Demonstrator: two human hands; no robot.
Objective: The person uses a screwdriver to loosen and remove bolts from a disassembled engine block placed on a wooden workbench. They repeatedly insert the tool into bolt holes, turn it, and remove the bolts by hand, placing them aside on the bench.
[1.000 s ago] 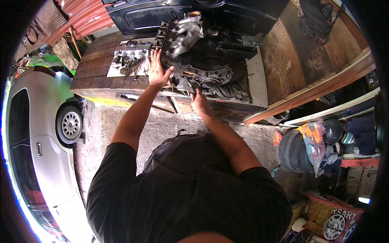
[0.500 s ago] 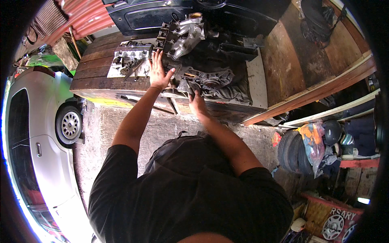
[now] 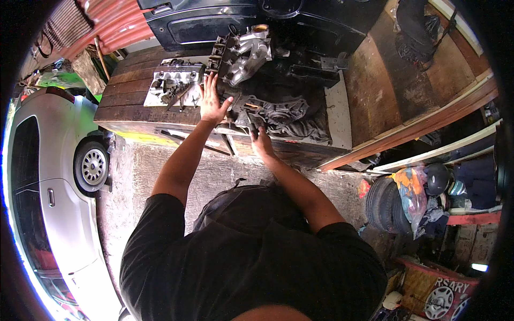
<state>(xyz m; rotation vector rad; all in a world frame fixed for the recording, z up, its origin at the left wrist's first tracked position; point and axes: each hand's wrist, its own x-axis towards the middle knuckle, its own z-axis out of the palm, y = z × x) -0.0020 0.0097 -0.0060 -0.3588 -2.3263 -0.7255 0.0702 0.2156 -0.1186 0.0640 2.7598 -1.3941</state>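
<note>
Pressing open left hand (image 3: 213,104) flat beside grey engine part (image 3: 174,85); gripping dark tool (image 3: 251,122) in closed right hand (image 3: 262,143); red-and-white sign (image 3: 447,294) lying lower right.

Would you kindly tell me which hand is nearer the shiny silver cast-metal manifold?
Left. The left hand lies flat just beside the shiny silver cast-metal manifold; the right hand is lower, near the bench edge.

Worn wood bench (image 3: 128,101), seemingly cast-metal manifold (image 3: 249,53)
</note>
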